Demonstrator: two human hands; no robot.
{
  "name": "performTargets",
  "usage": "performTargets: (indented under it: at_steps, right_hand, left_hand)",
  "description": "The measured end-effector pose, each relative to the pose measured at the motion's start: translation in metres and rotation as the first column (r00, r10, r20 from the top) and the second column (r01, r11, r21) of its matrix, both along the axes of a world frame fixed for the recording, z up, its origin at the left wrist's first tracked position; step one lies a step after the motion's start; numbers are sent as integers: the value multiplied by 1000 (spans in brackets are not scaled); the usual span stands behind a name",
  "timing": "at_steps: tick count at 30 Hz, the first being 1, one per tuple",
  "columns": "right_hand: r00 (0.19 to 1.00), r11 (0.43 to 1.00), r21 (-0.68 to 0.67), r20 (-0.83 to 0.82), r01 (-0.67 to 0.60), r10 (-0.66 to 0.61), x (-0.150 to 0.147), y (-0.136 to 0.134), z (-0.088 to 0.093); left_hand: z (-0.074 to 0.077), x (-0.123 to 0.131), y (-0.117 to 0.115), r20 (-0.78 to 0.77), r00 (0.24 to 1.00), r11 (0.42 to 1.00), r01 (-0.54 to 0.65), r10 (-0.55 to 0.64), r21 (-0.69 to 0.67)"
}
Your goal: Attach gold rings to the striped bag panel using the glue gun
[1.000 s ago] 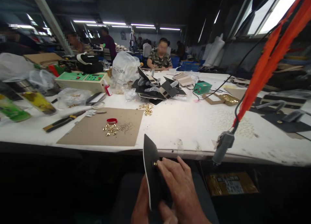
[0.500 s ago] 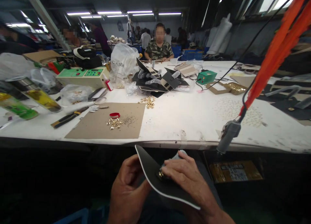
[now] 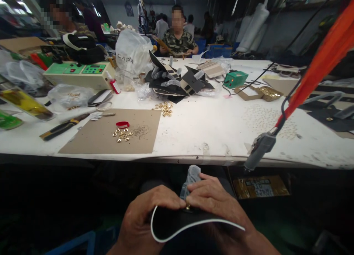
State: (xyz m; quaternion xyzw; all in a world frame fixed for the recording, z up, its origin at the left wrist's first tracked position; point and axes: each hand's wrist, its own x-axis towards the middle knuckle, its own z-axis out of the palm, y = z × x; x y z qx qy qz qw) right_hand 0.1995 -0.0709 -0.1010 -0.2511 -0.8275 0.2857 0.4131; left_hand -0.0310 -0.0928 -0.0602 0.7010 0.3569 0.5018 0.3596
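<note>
Below the table edge, in my lap, both hands hold a black leather piece (image 3: 177,223) with a white edge, lying nearly flat. My left hand (image 3: 143,220) grips its left side, fingers curled over the top. My right hand (image 3: 214,203) presses down on its far edge, pinching a small gold fitting (image 3: 188,207) and a scrap of grey cloth (image 3: 190,179). On the table ahead, a brown card sheet (image 3: 110,135) carries loose gold rings (image 3: 121,135) and a red ring (image 3: 122,124).
The white table (image 3: 210,133) holds a pile of gold hardware (image 3: 164,108), black leather parts (image 3: 177,85), a green control box (image 3: 80,74), pliers (image 3: 62,127) and plastic bags. A tool (image 3: 258,150) hangs on an orange strap at the right. Other people sit beyond.
The leather piece has swung from upright to nearly flat. My left hand came up over its left side, and both hands closed in on the gold fitting. The view tilted downward.
</note>
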Motion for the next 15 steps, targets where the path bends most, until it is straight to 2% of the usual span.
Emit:
performTargets:
  at_steps: [2, 4, 7, 9, 12, 13, 15]
  right_hand:
    - [1000, 999, -43, -20, 18, -19, -1, 2, 3]
    - [996, 997, -62, -63, 56, -60, -3, 4, 6]
    - [985, 966, -207, -43, 156, -169, -9, 11, 7]
    - [957, 869, -409, 32, 277, -289, -12, 20, 6]
    - [904, 651, -652, 135, 390, -406, -13, 42, 4]
    - [900, 611, -688, 152, 393, -407, -13, 51, 3]
    - [910, 589, -714, 174, 379, -376, -11, 73, 2]
  left_hand:
    - [-3, 3, 1, -10, 1000, 999, -27, 26, -36]
    - [-7, 6, 5, -34, 996, 988, -86, 82, -127]
    - [-15, 10, 20, -115, 976, 913, -212, 183, -350]
    - [-21, 12, 37, -130, 972, 842, -235, 196, -486]
    - [-28, 13, 69, -66, 984, 785, -172, 166, -596]
    - [-30, 14, 80, -37, 986, 774, -150, 161, -615]
    - [-34, 16, 101, 18, 986, 755, -115, 166, -645]
